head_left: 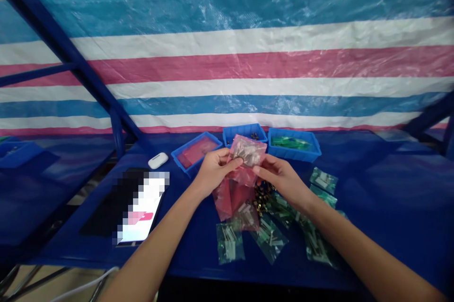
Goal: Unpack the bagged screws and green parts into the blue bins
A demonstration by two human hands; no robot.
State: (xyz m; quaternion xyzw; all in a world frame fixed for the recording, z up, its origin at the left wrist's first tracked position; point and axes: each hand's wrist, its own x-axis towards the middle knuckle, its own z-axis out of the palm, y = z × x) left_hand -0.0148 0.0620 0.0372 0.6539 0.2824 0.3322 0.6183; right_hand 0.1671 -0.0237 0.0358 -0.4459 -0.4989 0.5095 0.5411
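Observation:
A pink plastic bag (247, 149) with small metallic-looking pieces inside is held up between both hands, in front of the blue bins. My left hand (216, 169) pinches its left side, thumb on the front. My right hand (278, 176) is closed on its lower right edge. Below them lie more pink bags (230, 198) and a loose pile of small brass-coloured parts (261, 198). Several green-tinted clear bags (230, 243) holding pale strips lie around that pile, some partly hidden under my right forearm.
Three blue bins stand at the back: one with pink bags (187, 169), one with small parts (244, 128), one with green bags (314, 153). A lit tablet or phone (142, 217) and a white case (158, 160) lie left. Blue metal bars (88, 84) slant behind.

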